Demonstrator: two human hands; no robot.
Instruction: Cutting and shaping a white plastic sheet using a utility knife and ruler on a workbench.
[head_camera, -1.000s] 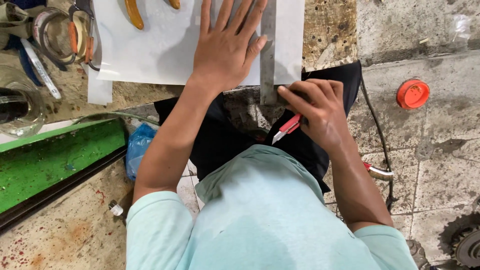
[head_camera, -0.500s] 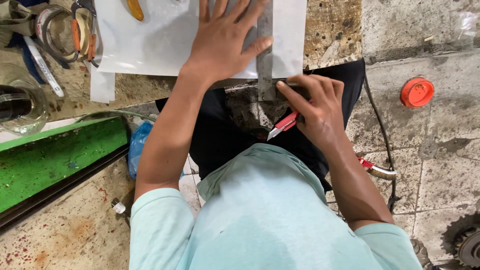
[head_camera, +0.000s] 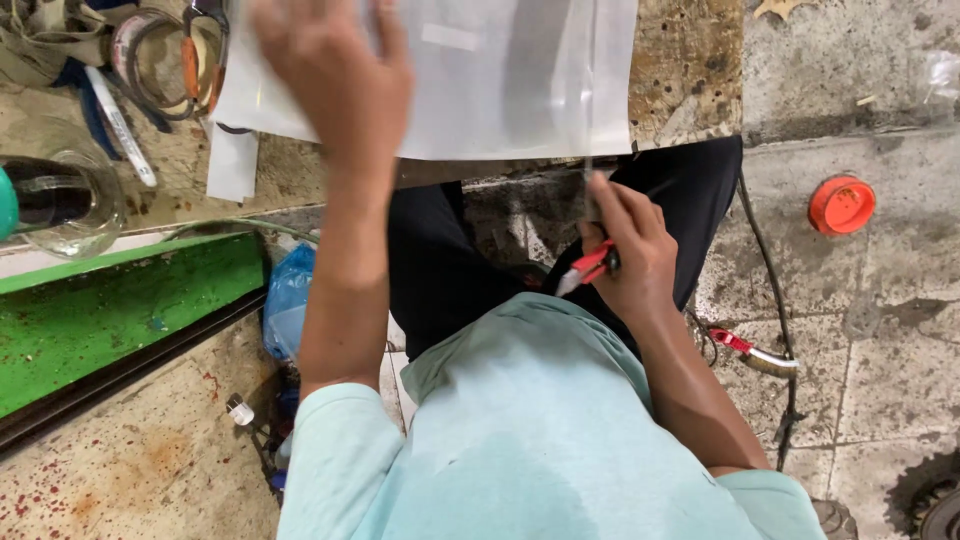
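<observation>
- Low centre of the frame, the right hand (head_camera: 625, 250) has its fingers clenched round a red-handled cutter (head_camera: 590, 268), poised at the sheet's near edge.
- Higher up, the left hand (head_camera: 335, 75), blurred, presses flat, fingers released, steadying the white sheet (head_camera: 500, 80).
- Beyond, a worn, stained tabletop (head_camera: 685, 70); an orange cap (head_camera: 842, 204) on the tiled floor (head_camera: 900, 330).

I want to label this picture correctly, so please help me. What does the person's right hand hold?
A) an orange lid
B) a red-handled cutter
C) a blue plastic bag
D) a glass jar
B: the right hand grips a red-handled cutter just below the edge of the white sheet, while the orange lid lies apart on the floor.
</observation>
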